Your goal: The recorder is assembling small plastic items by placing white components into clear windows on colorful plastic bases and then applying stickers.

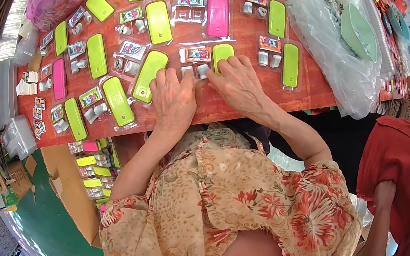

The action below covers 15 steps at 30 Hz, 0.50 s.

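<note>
A clear plastic blister tray [199, 65] lies at the table's near middle. It holds a lime-green oblong case [222, 52], a small orange printed packet [198, 54] and white rolls [202, 71]. My left hand [175, 98] is closed at the tray's left edge, its knuckles beside another tray's tilted lime case [151, 75]. Curled over the near right part of the same tray, my right hand [238, 84] covers the lower end of its green case. The fingertips of both hands are partly hidden.
Several similar trays cover the red table [264, 104], with lime or pink cases [218, 15]. Printed cards [38, 117] lie at the left edge. A clear bag [336, 57] with a pale green scoop [357, 32] stands right. An open carton [76, 198] holds packed trays. A person's arm [381, 208] shows lower right.
</note>
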Motion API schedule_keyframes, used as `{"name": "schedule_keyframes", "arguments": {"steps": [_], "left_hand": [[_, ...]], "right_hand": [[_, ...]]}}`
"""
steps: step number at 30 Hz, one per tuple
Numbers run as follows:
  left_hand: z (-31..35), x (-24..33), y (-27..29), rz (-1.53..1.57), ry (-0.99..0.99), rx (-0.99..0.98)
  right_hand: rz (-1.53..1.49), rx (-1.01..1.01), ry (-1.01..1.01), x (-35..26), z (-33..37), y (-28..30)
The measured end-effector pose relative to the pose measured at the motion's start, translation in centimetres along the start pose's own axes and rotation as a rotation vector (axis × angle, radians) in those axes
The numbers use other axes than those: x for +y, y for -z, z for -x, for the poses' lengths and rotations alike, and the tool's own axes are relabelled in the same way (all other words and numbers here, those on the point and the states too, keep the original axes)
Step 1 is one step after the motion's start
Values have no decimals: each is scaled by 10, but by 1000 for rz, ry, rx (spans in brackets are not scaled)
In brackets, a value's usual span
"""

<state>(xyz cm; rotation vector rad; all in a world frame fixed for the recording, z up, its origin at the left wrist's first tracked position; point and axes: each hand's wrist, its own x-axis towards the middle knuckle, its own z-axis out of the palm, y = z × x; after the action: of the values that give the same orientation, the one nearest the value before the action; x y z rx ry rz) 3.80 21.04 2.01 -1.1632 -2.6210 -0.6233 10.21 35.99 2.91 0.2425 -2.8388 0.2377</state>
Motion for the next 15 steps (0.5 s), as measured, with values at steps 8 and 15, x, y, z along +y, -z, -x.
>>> {"name": "schedule_keyframes", "arguments": {"steps": [8,15], "left_hand": [[7,0,-3,39,39,-10],[4,-1,-2,43,32,25]], "right_hand": [[-253,49,-83,13,-12,-1],[-62,60,35,28,-31,-17]]}}
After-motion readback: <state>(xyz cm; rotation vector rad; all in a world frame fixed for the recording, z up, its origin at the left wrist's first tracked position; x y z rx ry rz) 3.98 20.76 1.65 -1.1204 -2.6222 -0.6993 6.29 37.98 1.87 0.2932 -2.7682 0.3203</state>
